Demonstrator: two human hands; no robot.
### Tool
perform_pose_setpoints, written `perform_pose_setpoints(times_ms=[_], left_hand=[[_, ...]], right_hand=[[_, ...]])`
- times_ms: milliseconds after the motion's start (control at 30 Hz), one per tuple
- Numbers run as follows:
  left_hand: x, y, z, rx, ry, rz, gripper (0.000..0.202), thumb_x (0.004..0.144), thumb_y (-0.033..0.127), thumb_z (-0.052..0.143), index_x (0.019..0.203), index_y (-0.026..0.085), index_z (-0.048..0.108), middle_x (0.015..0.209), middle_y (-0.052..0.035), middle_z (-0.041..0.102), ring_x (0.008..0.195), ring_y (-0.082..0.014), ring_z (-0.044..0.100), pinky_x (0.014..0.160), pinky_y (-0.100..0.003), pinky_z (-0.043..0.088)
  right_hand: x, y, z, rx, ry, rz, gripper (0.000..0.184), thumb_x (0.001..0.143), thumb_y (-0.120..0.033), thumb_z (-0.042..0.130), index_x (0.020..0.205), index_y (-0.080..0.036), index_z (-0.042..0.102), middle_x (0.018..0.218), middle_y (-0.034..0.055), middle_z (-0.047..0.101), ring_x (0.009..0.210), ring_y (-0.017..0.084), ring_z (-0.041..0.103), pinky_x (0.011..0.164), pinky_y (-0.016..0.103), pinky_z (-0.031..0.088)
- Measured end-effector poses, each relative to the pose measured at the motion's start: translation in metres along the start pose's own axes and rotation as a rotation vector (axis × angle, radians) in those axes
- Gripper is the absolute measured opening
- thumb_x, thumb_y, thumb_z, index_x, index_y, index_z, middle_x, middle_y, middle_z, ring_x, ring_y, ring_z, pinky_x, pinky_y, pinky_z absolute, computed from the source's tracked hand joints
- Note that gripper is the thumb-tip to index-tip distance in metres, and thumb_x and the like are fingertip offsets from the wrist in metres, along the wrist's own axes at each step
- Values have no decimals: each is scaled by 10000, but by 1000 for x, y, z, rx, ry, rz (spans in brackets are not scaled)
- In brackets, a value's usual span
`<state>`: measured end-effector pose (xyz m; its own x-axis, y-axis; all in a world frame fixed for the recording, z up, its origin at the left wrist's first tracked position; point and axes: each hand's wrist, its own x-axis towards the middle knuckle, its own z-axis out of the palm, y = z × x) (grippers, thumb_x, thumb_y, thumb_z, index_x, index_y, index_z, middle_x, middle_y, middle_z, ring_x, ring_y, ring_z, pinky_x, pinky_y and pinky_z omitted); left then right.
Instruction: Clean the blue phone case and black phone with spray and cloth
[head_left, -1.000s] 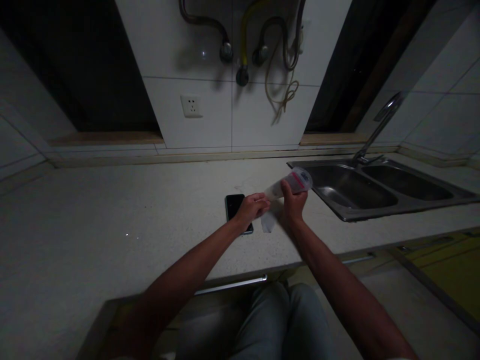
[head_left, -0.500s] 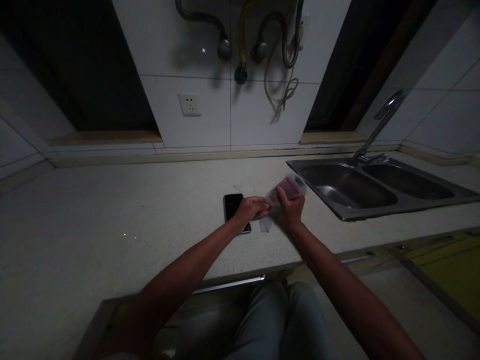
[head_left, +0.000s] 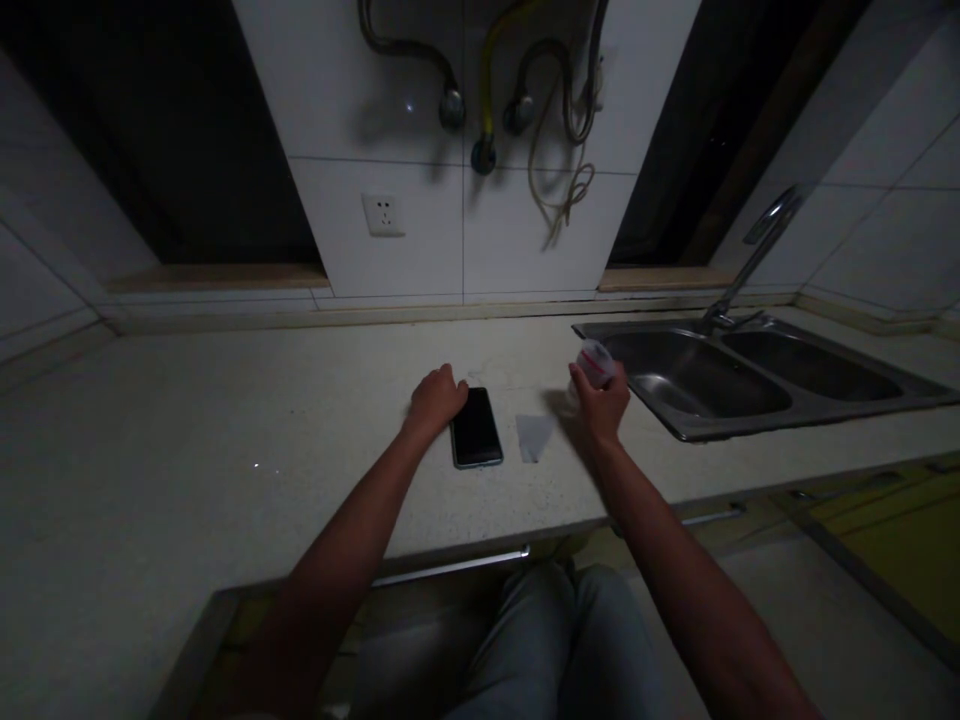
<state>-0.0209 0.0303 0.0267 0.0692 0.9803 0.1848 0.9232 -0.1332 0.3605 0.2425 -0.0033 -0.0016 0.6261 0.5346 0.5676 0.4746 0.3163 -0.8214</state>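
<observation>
The left hand (head_left: 437,398) has left the translucent plastic container (head_left: 597,360) for the glossy phone (head_left: 475,428), fingers curled; I can't tell whether they hold anything. The right hand (head_left: 604,402) wraps the container, pink-striped end up, long axis steep; left of that grip lies a thin scrap (head_left: 533,436).

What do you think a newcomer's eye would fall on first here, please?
Probably the dark phone first, lying on the pale counter, with the left hand at its upper left corner. Next might come the clear plastic piece with a pink stripe in the right hand, near the sink, and the pale scrap right of the phone.
</observation>
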Motion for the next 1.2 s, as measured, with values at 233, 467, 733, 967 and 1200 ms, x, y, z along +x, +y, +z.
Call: perform_pose_setpoints(times_ms=[233, 467, 733, 967, 1200], left_hand=[[15, -44, 3, -77, -47, -105, 387, 923, 385, 501, 1154, 123, 668, 1222, -181, 685, 1122, -291, 638, 891, -336, 460], [-9, -62, -2, -127, 24, -19, 333, 942, 390, 471, 914, 172, 722, 950, -91, 748, 848, -203, 661, 716, -279, 418], [-25, -47, 5, 27, 3, 47, 391, 953, 443, 438, 780, 217, 707, 833, -59, 731, 764, -196, 626, 652, -289, 343], [-23, -45, 3, 45, -54, 137, 393, 977, 426, 404, 814, 220, 695, 853, -68, 732, 785, -205, 645, 665, -297, 362], [-22, -46, 4, 61, -65, 156, 390, 986, 423, 396, 866, 218, 705, 896, -84, 736, 840, -222, 661, 706, -308, 404]], right_hand=[[-2, 12, 6, -23, -79, 44, 535, 703, -594, 740, 992, -150, 660, 864, 64, 672, 761, 203, 599, 761, 352, 482], [1, 8, 2, 49, 180, -157, 509, 798, -522, 682, 1144, -185, 522, 1078, 87, 569, 984, 232, 569, 903, 416, 469], [-32, -21, 1, 65, 51, -663, 122, 885, -331, 513, 853, -227, 569, 758, 14, 565, 710, 187, 571, 705, 353, 480], [-63, -28, 38, -85, -809, -176, 163, 836, -294, 531, 867, -218, 671, 632, -12, 617, 585, 153, 554, 588, 275, 419], [-56, -6, 51, 107, -885, 94, 179, 765, -345, 572, 795, -197, 666, 720, 8, 672, 655, 161, 592, 627, 275, 448]])
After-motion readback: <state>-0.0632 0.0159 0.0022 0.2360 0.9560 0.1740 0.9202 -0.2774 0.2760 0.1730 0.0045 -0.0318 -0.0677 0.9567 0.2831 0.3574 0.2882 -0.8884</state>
